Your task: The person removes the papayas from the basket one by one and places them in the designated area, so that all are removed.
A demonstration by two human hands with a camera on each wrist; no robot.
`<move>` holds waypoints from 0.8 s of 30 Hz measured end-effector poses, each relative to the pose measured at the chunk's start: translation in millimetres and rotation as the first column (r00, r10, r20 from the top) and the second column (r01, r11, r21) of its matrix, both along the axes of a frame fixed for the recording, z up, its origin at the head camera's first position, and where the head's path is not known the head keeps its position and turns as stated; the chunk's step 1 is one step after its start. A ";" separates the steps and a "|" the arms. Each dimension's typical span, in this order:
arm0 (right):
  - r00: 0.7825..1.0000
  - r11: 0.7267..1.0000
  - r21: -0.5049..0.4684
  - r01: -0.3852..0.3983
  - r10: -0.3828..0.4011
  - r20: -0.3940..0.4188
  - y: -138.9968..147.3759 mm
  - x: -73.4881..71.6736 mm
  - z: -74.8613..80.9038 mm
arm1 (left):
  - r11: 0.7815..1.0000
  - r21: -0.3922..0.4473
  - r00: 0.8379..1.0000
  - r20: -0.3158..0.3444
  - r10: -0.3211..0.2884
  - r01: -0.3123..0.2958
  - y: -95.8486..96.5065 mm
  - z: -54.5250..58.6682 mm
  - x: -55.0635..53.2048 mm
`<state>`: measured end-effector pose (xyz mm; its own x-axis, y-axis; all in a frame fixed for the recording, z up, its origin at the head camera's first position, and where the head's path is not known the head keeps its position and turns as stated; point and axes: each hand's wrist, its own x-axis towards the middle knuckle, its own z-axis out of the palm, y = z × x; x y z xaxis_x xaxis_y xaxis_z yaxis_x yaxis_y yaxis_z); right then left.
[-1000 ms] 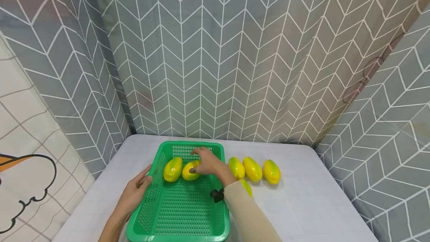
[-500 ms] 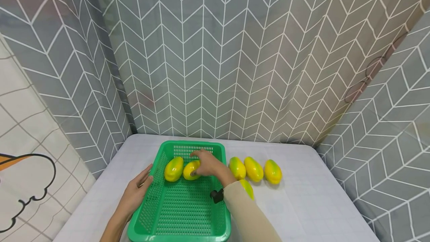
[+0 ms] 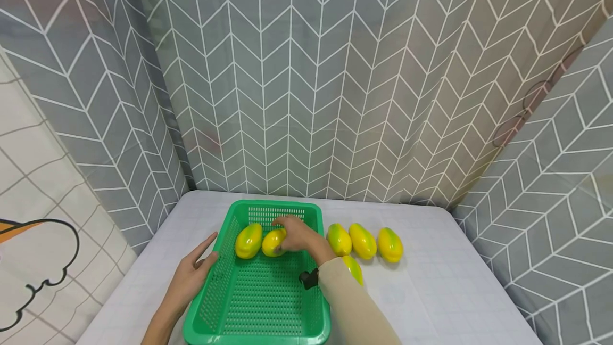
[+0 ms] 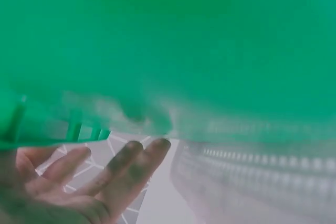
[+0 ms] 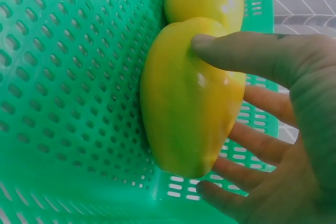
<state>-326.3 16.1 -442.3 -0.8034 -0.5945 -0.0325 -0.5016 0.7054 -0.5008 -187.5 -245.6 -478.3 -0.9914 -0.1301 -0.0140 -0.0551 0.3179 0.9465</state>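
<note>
"What is the bare right hand (image 3: 298,234) doing?"

"It pinches a shiny, yellow-and-green, egg-shaped fruit (image 3: 272,244). The thumb is on one side and the fingers go round the other."

"Where is that fruit?"

"Inside the long, green plastic basket (image 3: 263,300), near its far end. Another shiny yellow-and-green fruit (image 3: 248,241) sits just beside it, closer to the basket's left wall."

"And the bare left hand (image 3: 189,276)?"

"It is spread out at the basket's left wall, thumb by the rim. I can't tell if it pushes."

"Is the fruit heavy?"

"I guess it's light and hard, because it shines like plastic. It probably won't squash, but that smooth skin could be slippery. The fat middle looks best to hold, with thumb and fingers on opposite sides."

"What about the basket?"

"It looks thin and a bit bendy. It's full of little holes, with a smooth rim and round corners."

"Any more?"

"Four more yellow-and-green fruits (image 3: 362,241) lie right of the basket, on the white cloth-covered desk (image 3: 431,281)."
</note>
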 end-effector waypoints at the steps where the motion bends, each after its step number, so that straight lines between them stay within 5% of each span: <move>1: 1.000 1.000 -0.003 0.000 0.000 0.004 0.0 -0.2 -0.4 | 1.000 0.000 1.000 0.005 0.005 -0.005 -0.6 0.6 0.8; 6: 1.000 1.000 -0.006 -0.006 0.006 0.020 0.0 -1.4 -2.1 | 1.000 -0.029 0.999 -0.032 0.000 -0.001 -5.0 2.2 6.0; 10: 1.000 1.000 0.013 -0.013 0.012 0.027 -0.4 -0.8 -1.5 | 0.994 -0.106 0.989 -0.139 -0.051 0.037 -8.6 -1.6 8.3; 15: 0.998 1.000 0.012 -0.009 0.008 0.063 -1.0 1.1 -2.2 | 0.975 -0.221 0.923 -0.365 -0.120 0.039 -9.5 -13.5 5.9; 18: 0.998 1.000 0.004 -0.004 0.004 0.069 -1.0 1.1 -3.8 | 0.976 -0.213 0.897 -0.423 -0.131 0.042 -8.6 -18.1 5.1; 24: 0.999 1.000 0.004 -0.011 0.011 0.047 0.1 0.1 -4.4 | 0.982 -0.182 0.914 -0.389 -0.112 0.043 -6.1 -18.1 5.5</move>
<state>-326.3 16.2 -446.7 -0.7942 -0.6033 -0.0724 -0.4858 0.7020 -0.5207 -182.0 -251.7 -496.4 -0.9178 -0.0191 0.3967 0.3442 0.4600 0.8185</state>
